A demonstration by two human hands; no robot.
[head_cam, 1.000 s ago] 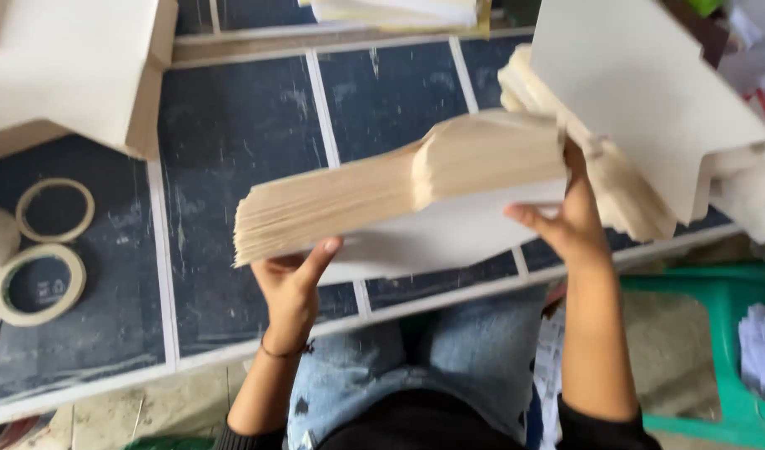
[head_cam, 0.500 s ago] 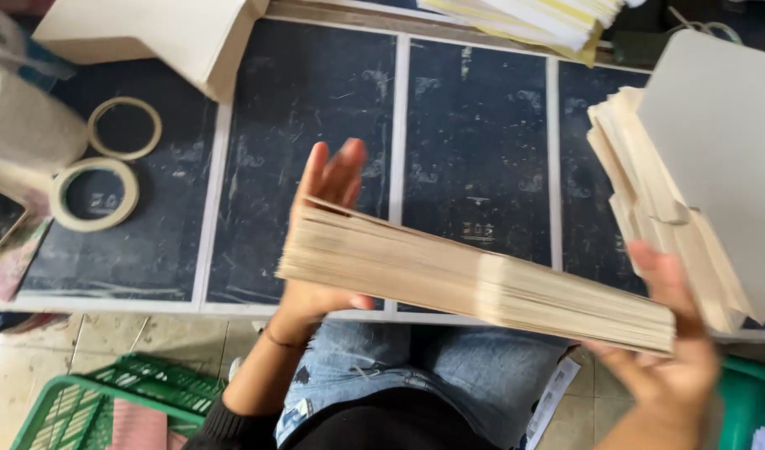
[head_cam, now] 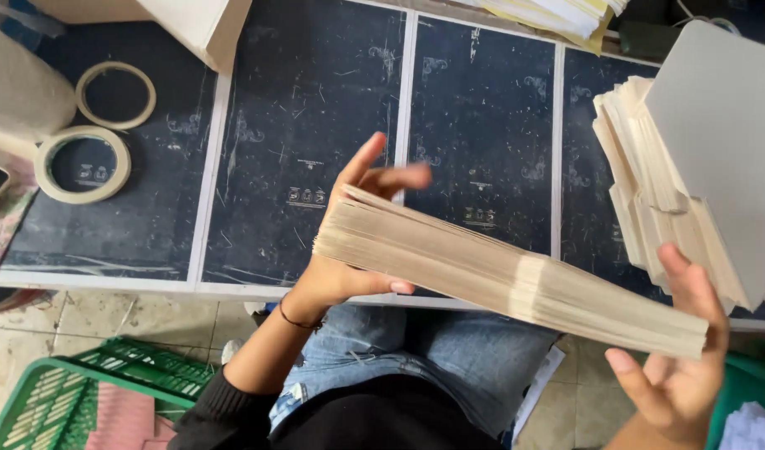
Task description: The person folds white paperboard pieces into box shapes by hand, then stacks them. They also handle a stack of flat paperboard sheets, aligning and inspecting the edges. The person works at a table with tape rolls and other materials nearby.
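A thick stack of beige paper sheets [head_cam: 499, 271] is held edge-on above my lap, at the near edge of a dark table [head_cam: 307, 108]. My left hand [head_cam: 353, 242] grips the stack's left end, thumb underneath and fingers spread behind it. At the lower right, my right hand [head_cam: 678, 358] supports the stack's right end from below, palm up with fingers curled. A taller pile of beige sheets [head_cam: 649, 183] with a grey board [head_cam: 724, 133] on top stands on the table at the right.
Two rings of masking tape [head_cam: 82, 162] [head_cam: 115, 93] lie at the table's left beside a pale roll [head_cam: 20, 92]. A cardboard box [head_cam: 195, 25] sits at the top left, yellowish papers [head_cam: 557, 15] at the top. A green plastic crate [head_cam: 74, 396] stands on the tiled floor.
The view has shifted slightly. The stack has tilted and come a little nearer. My left fingers have spread behind its left end while my right hand stays under the right end.
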